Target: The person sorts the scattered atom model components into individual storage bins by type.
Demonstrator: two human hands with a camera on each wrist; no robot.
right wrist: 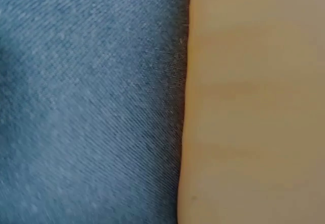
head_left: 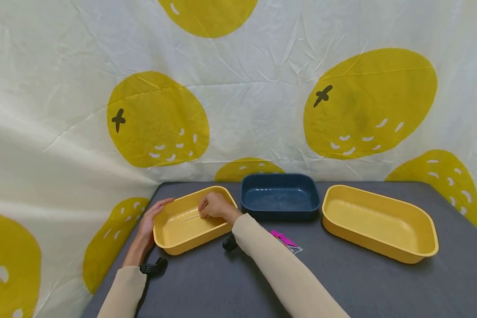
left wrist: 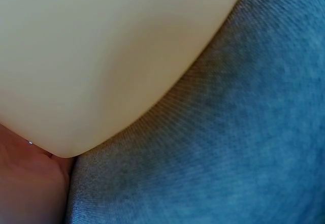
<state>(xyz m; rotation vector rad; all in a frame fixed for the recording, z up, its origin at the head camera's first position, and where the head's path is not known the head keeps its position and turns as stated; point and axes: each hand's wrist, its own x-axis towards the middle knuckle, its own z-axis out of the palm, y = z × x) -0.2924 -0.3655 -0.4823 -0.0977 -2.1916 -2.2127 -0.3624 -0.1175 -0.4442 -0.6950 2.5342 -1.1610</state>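
Observation:
My right hand point(head_left: 214, 206) reaches into the left yellow tub point(head_left: 196, 240), its fingers pinching one end of a thin, pale stick-like piece point(head_left: 191, 217) low over the tub's floor. The piece is too small to name its kind. Along the tub's left outer side lies my left hand point(head_left: 148, 225), fingers extended towards the far rim. In the left wrist view part of the left hand point(left wrist: 30, 183) shows against the tub's pale wall point(left wrist: 101, 56). Only the tub's side point(right wrist: 254, 107) and the grey cloth appear in the right wrist view; the right hand is out of that frame.
A dark blue tub point(head_left: 280, 216) stands at the back middle, and another yellow tub point(head_left: 373, 240) is at the right. Partly behind the right sleeve lie a magenta piece point(head_left: 283, 238) and grey piece point(head_left: 296, 250) on the grey cloth-covered table point(head_left: 198, 287). A patterned curtain point(head_left: 258, 119) hangs behind.

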